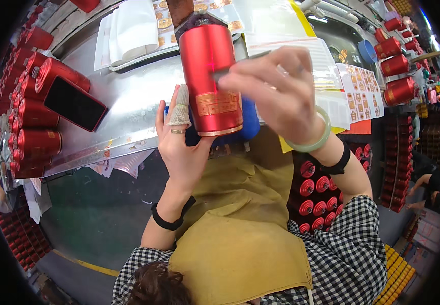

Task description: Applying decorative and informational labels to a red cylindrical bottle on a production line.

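A glossy red metal canister (208, 61) lies in front of me on a stand, with its base toward me. Near that base it carries a gold patterned decal (217, 103). My left hand (180, 147) cradles the canister's lower left side, thumb by the base rim; one finger wears a pale fabric finger cot (179, 109). Above the canister's right side, my right hand (281, 94) is smeared by motion. Its closed fingers pinch a thin dark stick-like tool (225, 72), whose tip is over the red surface; its exact kind cannot be made out.
A phone (75, 103) leans on stacked red canisters (38, 113) at left, beside the metal bench (123, 101). Gold decal sheets (360, 94) lie right, near a metal basin (334, 38) and a blue cup (367, 51). Racked red pieces (319, 207) stand beside my right arm.
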A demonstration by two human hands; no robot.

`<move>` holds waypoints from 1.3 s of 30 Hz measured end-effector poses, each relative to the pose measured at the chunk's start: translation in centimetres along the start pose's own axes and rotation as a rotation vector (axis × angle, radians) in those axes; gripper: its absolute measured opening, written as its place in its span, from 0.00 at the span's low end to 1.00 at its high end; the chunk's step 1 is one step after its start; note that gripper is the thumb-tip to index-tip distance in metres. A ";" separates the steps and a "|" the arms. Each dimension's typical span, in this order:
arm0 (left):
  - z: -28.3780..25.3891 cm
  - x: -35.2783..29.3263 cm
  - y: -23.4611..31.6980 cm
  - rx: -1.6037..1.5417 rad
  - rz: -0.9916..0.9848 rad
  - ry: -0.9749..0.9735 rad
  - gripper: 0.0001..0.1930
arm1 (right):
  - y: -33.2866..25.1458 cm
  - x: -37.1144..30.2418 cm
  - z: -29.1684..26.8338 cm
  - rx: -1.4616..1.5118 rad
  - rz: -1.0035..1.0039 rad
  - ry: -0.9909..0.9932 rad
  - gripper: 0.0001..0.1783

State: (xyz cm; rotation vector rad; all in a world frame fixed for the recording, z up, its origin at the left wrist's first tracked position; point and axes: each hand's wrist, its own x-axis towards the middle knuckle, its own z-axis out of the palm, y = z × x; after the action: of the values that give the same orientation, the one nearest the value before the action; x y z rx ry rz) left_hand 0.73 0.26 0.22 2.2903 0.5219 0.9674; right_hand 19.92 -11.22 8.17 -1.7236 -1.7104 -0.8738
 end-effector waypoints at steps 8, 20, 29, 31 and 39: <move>0.4 -0.4 0.0 -0.186 -0.149 -0.016 0.43 | 0.8 -0.3 0.4 0.226 0.197 -0.028 0.11; 0.4 -0.3 -0.2 -0.274 -0.179 -0.038 0.44 | 0.8 -0.7 0.9 0.282 0.205 -0.016 0.13; 0.8 -0.3 -0.1 -0.307 -0.208 -0.013 0.43 | -2.1 -2.1 -0.8 0.400 0.167 -0.130 0.20; 0.5 -0.2 0.1 -0.284 -0.187 0.001 0.42 | -0.2 -0.7 0.2 0.221 0.227 -0.074 0.17; 0.2 0.5 0.6 -0.156 -0.006 0.014 0.44 | -3.6 0.8 -0.7 0.276 0.023 -0.227 0.13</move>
State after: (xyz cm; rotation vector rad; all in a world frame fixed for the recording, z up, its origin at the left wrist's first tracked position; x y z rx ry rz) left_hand 1.24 0.02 0.74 2.1435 0.4429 0.9869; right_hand 16.30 -11.16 9.01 -1.6987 -1.8529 -0.4187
